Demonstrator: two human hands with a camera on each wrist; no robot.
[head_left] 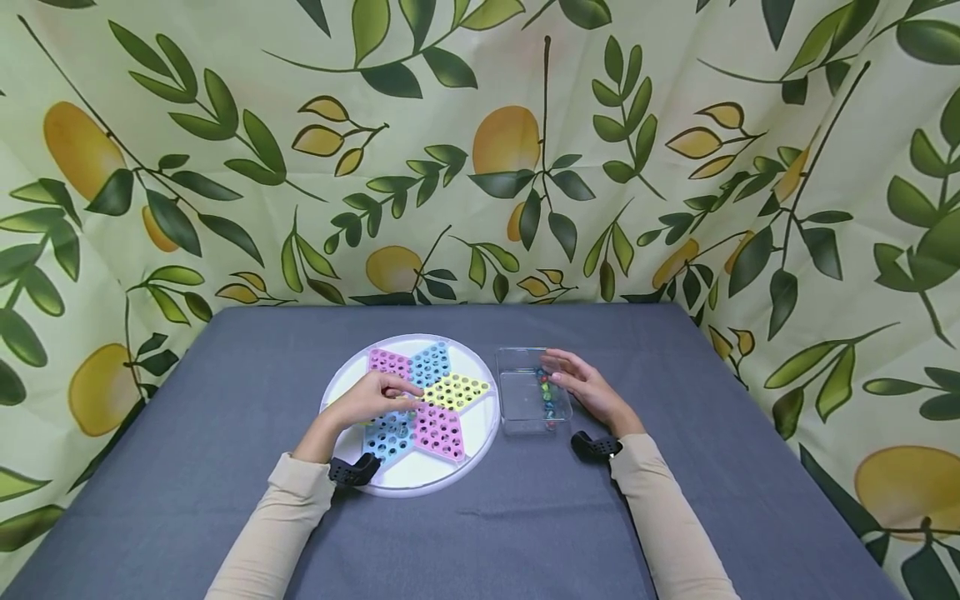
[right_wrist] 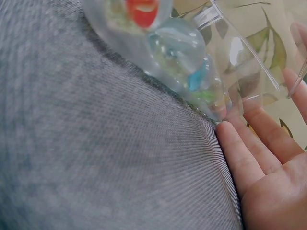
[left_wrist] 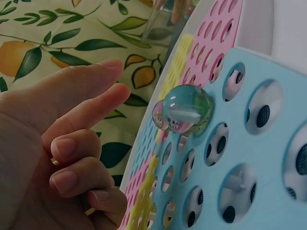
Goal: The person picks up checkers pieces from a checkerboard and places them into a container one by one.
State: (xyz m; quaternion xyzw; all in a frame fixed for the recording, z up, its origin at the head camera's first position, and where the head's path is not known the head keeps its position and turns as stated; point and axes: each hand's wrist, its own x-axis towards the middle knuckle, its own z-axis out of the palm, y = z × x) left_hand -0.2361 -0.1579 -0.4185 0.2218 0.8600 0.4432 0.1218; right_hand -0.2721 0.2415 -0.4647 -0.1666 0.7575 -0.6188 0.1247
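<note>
My left hand [head_left: 367, 400] is over the middle of the round white game board [head_left: 341, 450]. In the left wrist view, its thumb and index finger stretch forward with tips close together and nothing visible between them, while the other fingers curl loosely. Clear marbles with coloured swirls, one a glass marble [left_wrist: 187, 110] in front, sit in the board's holes beside those fingertips. At the right side of a clear plastic box [head_left: 517, 408], my right hand [head_left: 592, 396] rests with fairly straight fingers against the wall and rim. Several marbles [head_left: 546, 392] line up along the box's right wall.
The board carries a star of perforated panels, among them a pink panel [head_left: 440, 433] and a yellow panel [head_left: 453, 390]. A grey cloth [head_left: 480, 542] covers the table. Behind it hangs a leaf-and-fruit print curtain [head_left: 450, 200]. Each wrist wears a black band [head_left: 354, 471].
</note>
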